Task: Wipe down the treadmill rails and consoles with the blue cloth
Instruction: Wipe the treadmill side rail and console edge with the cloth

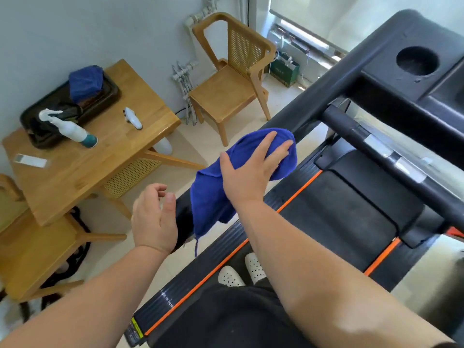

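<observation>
The blue cloth [208,197] is draped over the treadmill's left black rail [324,96], its lower end hanging off the side. My right hand [251,169] lies flat on top of the cloth, fingers spread, pressing it onto the rail. Just behind it, at the near end of the rail, my left hand [154,219] hovers with loosely curled fingers and holds nothing. The black console [391,79] with a round cup hole [417,61] is at the upper right. A cross handlebar [371,144] with silver sensor plates runs below it.
A wooden table [100,156] on the left carries a black tray [105,101] with a second blue cloth [85,82], a spray bottle [72,129] and a remote [30,160]. Wooden chairs stand at the back [231,79] and lower left [32,249]. The belt [339,204] and my shoes [241,272] are below.
</observation>
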